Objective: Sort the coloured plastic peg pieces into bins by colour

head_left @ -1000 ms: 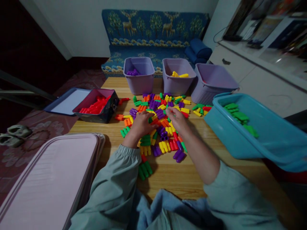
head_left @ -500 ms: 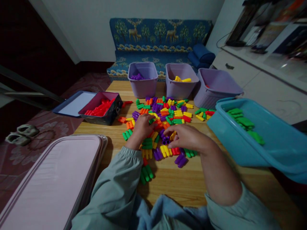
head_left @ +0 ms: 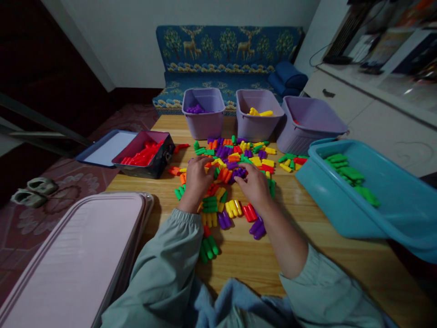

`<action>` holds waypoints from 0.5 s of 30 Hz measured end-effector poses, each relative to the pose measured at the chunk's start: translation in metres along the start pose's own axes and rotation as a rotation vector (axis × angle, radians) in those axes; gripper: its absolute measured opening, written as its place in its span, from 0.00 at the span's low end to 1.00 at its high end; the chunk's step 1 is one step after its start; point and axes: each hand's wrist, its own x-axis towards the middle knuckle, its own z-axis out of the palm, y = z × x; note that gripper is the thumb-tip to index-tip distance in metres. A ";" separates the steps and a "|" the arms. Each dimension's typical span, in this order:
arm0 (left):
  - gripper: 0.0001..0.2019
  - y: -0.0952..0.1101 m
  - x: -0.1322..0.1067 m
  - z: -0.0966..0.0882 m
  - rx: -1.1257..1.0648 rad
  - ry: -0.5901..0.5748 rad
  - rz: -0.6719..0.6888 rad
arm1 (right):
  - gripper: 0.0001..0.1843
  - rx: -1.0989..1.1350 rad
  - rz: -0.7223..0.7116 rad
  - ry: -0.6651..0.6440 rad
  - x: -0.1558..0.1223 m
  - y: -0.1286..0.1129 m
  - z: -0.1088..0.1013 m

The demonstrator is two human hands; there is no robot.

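A heap of small plastic blocks (head_left: 235, 159) in red, yellow, green, purple and orange covers the middle of the wooden table (head_left: 259, 255). My left hand (head_left: 198, 178) rests on the left side of the heap, fingers curled over some blocks. My right hand (head_left: 254, 184) lies palm down on the heap's middle, its fingers bent beside a purple block (head_left: 239, 172). Whether either hand grips a block is hidden by the fingers.
Three lilac bins stand at the far edge: purple blocks (head_left: 203, 111), yellow blocks (head_left: 257, 114), and one (head_left: 309, 123) to the right. A teal tub (head_left: 382, 200) with green blocks is at right, a dark box (head_left: 145, 152) of red blocks at left, a pink lid (head_left: 68, 255) near left.
My right hand moved forward from the near part of the heap toward its middle. My left hand shifted slightly forward. The camera barely moved.
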 end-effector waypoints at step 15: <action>0.21 -0.025 -0.001 -0.013 0.339 -0.119 -0.096 | 0.17 0.021 0.046 -0.055 -0.002 0.002 0.002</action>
